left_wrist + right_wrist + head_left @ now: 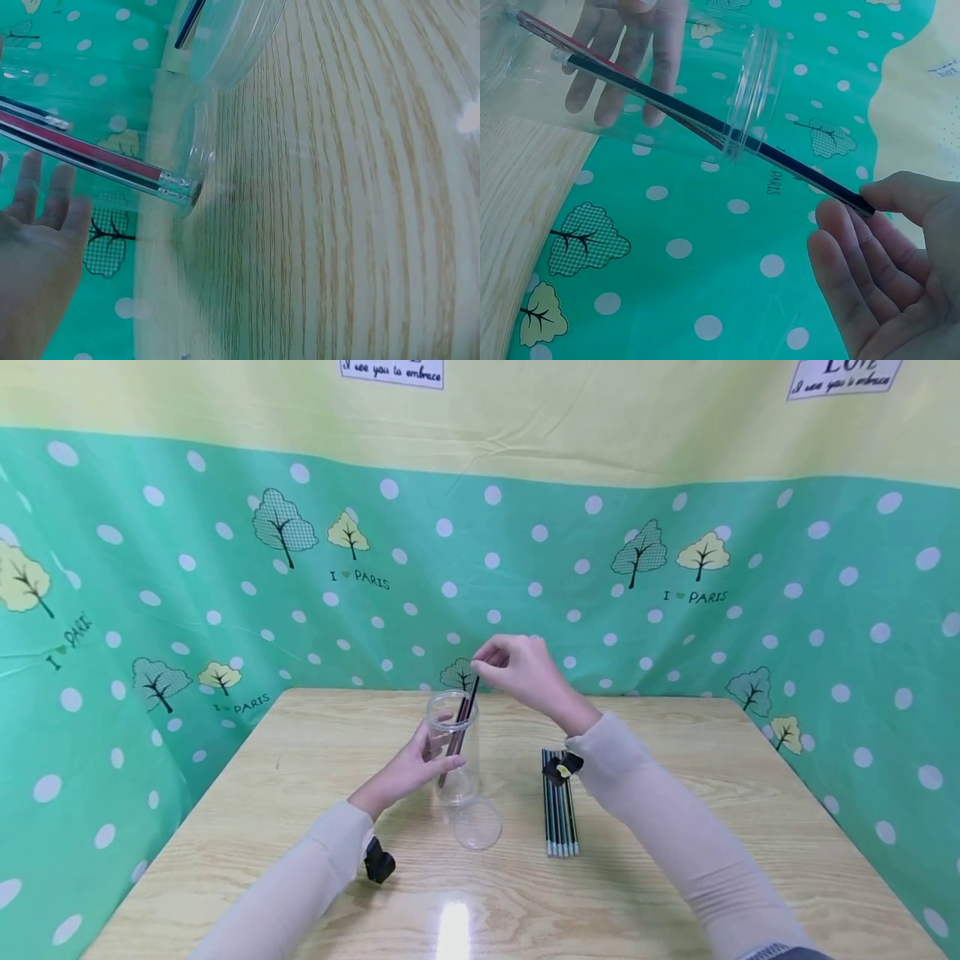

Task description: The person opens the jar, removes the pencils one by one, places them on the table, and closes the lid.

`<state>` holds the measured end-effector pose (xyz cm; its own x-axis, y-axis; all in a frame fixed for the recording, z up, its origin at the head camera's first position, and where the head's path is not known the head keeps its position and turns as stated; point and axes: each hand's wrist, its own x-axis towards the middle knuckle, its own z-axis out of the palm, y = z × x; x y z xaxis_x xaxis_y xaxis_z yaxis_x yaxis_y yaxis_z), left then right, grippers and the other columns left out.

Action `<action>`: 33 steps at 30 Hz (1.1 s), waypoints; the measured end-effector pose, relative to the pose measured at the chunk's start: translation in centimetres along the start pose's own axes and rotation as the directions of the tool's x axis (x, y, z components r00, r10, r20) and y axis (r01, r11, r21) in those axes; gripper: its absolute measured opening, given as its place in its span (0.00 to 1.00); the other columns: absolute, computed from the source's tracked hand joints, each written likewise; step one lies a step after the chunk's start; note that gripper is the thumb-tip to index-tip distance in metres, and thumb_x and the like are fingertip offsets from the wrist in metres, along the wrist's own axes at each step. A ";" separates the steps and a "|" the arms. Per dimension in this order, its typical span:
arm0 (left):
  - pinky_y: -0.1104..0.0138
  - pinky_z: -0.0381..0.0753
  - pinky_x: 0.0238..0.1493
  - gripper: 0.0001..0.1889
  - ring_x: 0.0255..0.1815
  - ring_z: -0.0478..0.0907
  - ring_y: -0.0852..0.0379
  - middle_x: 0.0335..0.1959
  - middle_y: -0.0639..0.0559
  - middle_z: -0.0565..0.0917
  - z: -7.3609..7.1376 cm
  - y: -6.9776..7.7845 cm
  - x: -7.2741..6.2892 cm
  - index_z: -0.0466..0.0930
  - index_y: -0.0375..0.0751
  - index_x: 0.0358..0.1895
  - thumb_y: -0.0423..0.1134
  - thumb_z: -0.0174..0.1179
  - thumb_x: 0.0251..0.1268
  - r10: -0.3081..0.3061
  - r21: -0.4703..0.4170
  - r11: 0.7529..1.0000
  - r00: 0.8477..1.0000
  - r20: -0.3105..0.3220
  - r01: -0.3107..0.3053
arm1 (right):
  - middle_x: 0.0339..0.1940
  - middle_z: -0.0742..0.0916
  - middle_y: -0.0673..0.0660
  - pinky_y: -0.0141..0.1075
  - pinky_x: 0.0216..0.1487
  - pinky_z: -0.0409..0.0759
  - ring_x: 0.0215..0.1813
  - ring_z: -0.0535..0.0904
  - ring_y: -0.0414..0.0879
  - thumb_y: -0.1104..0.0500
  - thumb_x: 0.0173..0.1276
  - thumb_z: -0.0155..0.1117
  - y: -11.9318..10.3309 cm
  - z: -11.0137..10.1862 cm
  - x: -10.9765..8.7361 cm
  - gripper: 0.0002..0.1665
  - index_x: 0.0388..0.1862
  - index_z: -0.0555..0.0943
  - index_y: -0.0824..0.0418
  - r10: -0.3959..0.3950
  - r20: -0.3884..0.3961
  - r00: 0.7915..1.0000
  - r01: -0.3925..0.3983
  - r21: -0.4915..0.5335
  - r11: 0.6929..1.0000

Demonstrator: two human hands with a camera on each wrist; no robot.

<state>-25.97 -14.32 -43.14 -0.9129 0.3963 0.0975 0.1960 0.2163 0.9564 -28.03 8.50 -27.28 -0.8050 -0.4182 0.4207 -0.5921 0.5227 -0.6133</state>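
A clear jar stands upright on the table, its mouth uncovered. My left hand holds it from the left, thumb in front and fingers behind the wall. Above the rim, my right hand pinches the top end of a black pencil between thumb and fingers. That pencil slants down through the mouth, its eraser end inside the jar and above the bottom. A red pencil and a dark pencil lean inside, eraser ends down at the bottom.
A round clear lid lies on the wooden table in front of the jar. Several dark pencils lie side by side to the right, partly under the right wrist's black camera. A green dotted cloth hangs behind the table.
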 end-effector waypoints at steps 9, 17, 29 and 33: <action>0.41 0.55 0.73 0.43 0.76 0.57 0.37 0.75 0.41 0.64 0.0 0.1 -0.1 0.50 0.63 0.78 0.47 0.68 0.66 0.001 -0.008 1.000 1.000 -0.002 -0.001 | 0.32 0.88 0.52 0.37 0.33 0.83 0.29 0.84 0.41 0.57 0.71 0.66 0.2 -0.8 -0.2 0.07 0.42 0.86 0.59 -0.013 -0.059 0.998 0.015 0.029 0.999; 0.42 0.54 0.73 0.43 0.76 0.56 0.37 0.75 0.39 0.64 0.0 -0.1 -0.1 0.50 0.62 0.78 0.46 0.68 0.67 0.007 -0.018 1.000 1.000 0.000 -0.007 | 0.31 0.88 0.53 0.37 0.32 0.82 0.30 0.83 0.42 0.58 0.71 0.67 0.0 -1.9 -0.2 0.07 0.41 0.86 0.60 -0.038 -0.136 0.990 0.045 0.043 0.998; 0.40 0.54 0.73 0.43 0.76 0.56 0.35 0.75 0.40 0.64 0.0 0.1 -0.2 0.49 0.59 0.78 0.45 0.67 0.67 -0.001 -0.004 1.000 1.000 -0.005 0.001 | 0.27 0.88 0.52 0.35 0.30 0.83 0.28 0.84 0.43 0.58 0.72 0.66 0.2 -3.8 -0.6 0.08 0.43 0.86 0.62 -0.061 -0.220 0.974 0.081 0.085 0.993; 0.40 0.55 0.72 0.42 0.76 0.55 0.35 0.76 0.41 0.63 0.0 0.1 -0.1 0.49 0.59 0.78 0.44 0.67 0.68 -0.005 -0.012 1.000 1.000 -0.006 0.005 | 0.28 0.88 0.52 0.35 0.29 0.83 0.28 0.84 0.44 0.58 0.72 0.66 0.3 -4.3 -0.7 0.08 0.43 0.86 0.61 -0.061 -0.245 0.968 0.085 0.088 0.992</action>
<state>-25.81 -14.35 -43.11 -0.9160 0.3901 0.0942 0.1873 0.2080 0.9600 -27.76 12.11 -24.87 -0.7516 -0.2549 0.6084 -0.6530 0.4179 -0.6316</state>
